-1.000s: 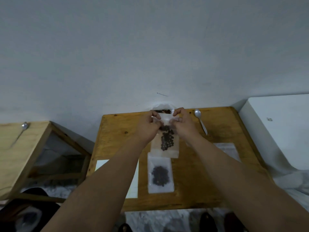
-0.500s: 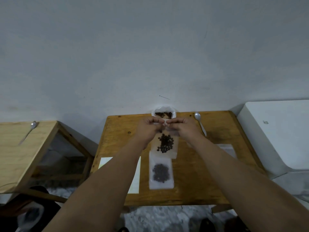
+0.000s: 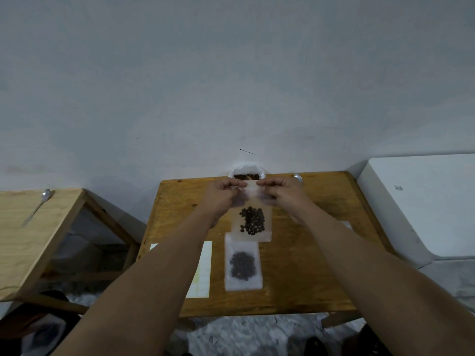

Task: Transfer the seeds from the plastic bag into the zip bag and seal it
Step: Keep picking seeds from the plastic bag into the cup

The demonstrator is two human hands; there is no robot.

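Nearest me, just this side of the held zip bag (image 3: 252,222), a second pouch (image 3: 243,263) of dark seeds lies flat on the tabletop (image 3: 308,253), with a paper sheet (image 3: 203,268) to its left. The zip bag itself hangs upright, a cluster of seeds (image 3: 252,220) settled in its lower half. The left hand (image 3: 221,196) and right hand (image 3: 282,194) each pinch its top strip, fingers (image 3: 237,185) curled on the seal line. I cannot tell whether the zip is pressed closed across its width. Just beyond the zip bag sits the plastic bag (image 3: 246,174), with seeds left inside, and a spoon (image 3: 298,177). I judge the filling of this bag done and the sealing in hand.
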